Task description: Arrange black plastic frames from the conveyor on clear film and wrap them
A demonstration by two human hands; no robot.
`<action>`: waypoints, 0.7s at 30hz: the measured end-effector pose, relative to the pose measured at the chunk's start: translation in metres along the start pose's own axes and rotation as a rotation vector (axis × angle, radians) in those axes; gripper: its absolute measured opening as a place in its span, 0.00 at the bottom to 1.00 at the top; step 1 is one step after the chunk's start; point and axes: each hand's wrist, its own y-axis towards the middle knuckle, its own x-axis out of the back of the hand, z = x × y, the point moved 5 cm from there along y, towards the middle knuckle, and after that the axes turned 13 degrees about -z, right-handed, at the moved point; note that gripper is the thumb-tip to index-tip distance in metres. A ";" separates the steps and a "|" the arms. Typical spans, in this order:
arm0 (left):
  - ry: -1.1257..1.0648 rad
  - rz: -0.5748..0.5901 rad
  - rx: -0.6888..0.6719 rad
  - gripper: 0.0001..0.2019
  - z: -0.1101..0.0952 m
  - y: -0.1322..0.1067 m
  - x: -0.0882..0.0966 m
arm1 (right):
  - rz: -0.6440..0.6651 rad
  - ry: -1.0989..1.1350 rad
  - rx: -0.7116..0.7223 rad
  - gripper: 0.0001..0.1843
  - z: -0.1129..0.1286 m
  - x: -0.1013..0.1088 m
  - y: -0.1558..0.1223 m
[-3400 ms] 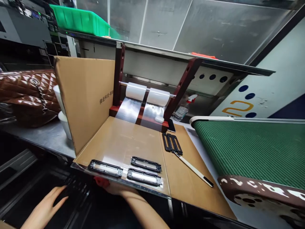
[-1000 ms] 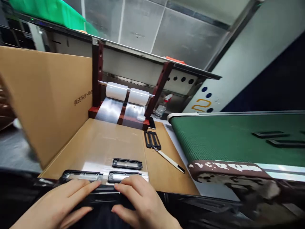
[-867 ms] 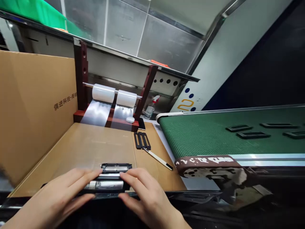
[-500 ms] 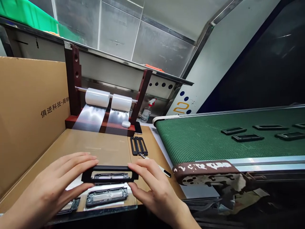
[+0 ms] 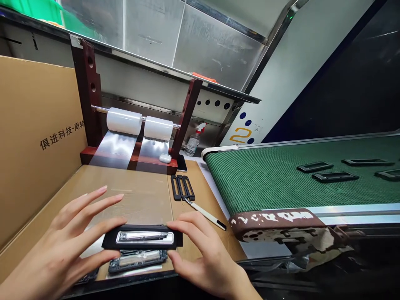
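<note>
By its ends, likely safest, the seemingly light, stiff frame (image 5: pixel 143 246) was pinched: nine o'clock by left hand (image 5: pixel 65 241), three by right hand (image 5: pixel 204 248).

Blocked left: cardboard panel (image 5: pixel 37 121) | ahead: roll stand (image 5: pixel 133 161) | right: conveyor (image 5: pixel 262 179) | way: over cardboard base (image 5: pixel 137 187)

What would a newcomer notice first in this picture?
Probably the black frame, held between the left hand and right hand low in the view. Then the green conveyor belt on the right, with black pieces on it. Farther back, left of centre, two film rolls hang on a rod.
</note>
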 end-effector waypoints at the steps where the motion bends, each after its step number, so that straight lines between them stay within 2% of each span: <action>1: 0.004 -0.001 0.005 0.16 0.000 -0.001 0.000 | -0.007 -0.002 0.011 0.22 0.001 0.000 -0.001; 12: -0.006 -0.021 0.030 0.21 -0.010 -0.001 0.005 | -0.041 -0.055 0.061 0.22 0.007 0.006 -0.005; 16: -0.009 0.026 0.022 0.23 -0.011 0.001 0.004 | -0.044 -0.053 0.039 0.23 0.008 0.008 -0.005; 21: 0.000 0.067 0.030 0.20 -0.006 -0.003 0.000 | -0.046 0.010 0.005 0.23 0.004 0.005 -0.008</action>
